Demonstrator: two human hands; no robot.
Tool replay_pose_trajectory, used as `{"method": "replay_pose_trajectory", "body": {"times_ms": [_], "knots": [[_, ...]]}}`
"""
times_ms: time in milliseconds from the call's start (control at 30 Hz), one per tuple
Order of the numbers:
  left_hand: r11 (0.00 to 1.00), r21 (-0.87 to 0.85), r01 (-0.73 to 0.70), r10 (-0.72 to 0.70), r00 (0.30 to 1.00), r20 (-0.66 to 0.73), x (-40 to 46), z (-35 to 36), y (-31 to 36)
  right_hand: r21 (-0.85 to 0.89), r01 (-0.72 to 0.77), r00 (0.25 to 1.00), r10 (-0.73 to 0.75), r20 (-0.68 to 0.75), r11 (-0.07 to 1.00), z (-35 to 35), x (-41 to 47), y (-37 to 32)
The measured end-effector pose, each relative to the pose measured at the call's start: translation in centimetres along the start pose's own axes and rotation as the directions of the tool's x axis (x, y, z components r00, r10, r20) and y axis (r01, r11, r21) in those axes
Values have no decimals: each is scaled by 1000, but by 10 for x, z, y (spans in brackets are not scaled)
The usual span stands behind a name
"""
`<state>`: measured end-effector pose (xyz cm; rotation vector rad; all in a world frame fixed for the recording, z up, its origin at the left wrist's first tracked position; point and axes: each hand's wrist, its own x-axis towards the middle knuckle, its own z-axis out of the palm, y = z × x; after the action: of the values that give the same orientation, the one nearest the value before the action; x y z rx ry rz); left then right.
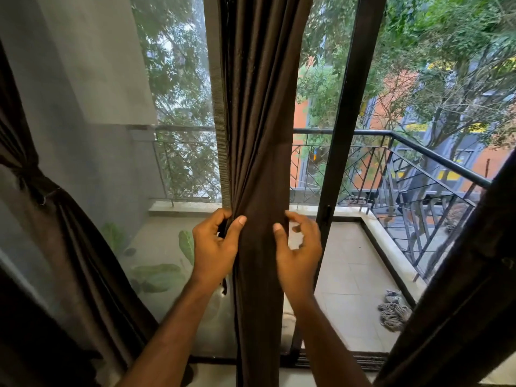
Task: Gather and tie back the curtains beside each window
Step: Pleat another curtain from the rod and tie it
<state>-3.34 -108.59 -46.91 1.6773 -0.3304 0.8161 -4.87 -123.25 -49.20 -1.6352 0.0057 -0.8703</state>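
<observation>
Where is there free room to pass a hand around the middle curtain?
Right of the middle curtain, an open gap runs to the dark door frame; the right hand is there. Left of it, the left hand pinches the folds against the mesh screen, so it is tight. The tied curtain stands apart, far left.

Looking out past a dark door frame point(347, 129) onto a tiled balcony floor point(351, 263). Running along the far and right edges of that floor, a black metal railing point(418, 152) with diagonal bars. Lying crumpled on the floor near its right edge, a grey striped rag point(393, 311). Left of the frame, a mesh screen point(178, 107) blurring a few big green leaves point(156, 272) sitting low behind it. Beyond the railing, leafy trees point(446, 51) partly hiding an orange building point(391, 113) with some yellow bits.
</observation>
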Motion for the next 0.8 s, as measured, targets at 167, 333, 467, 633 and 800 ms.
{"method": "replay_pose_trajectory", "body": {"times_ms": [167, 333, 467, 633, 800], "knots": [[1000, 4, -10, 10, 1000, -11, 2, -10, -4, 165, -285, 953, 261, 156, 944, -3, 30, 9], [993, 106, -47, 57, 994, -96, 7, -9, -3, 51, -192, 981, 191, 19, 980, 1, 22, 14], [953, 260, -157, 194, 974, -121, 12, -3, -4, -45, 9, 992, -15, -123, 999, 6, 10, 4], [936, 315, -160, 215, 965, -150, 11, 1, -5, -42, 57, 988, -63, -140, 997, 3, 3, 0], [968, 207, -144, 170, 979, -115, 8, 9, 1, -65, 390, 917, -381, 120, 919, 18, -22, -6]]}}
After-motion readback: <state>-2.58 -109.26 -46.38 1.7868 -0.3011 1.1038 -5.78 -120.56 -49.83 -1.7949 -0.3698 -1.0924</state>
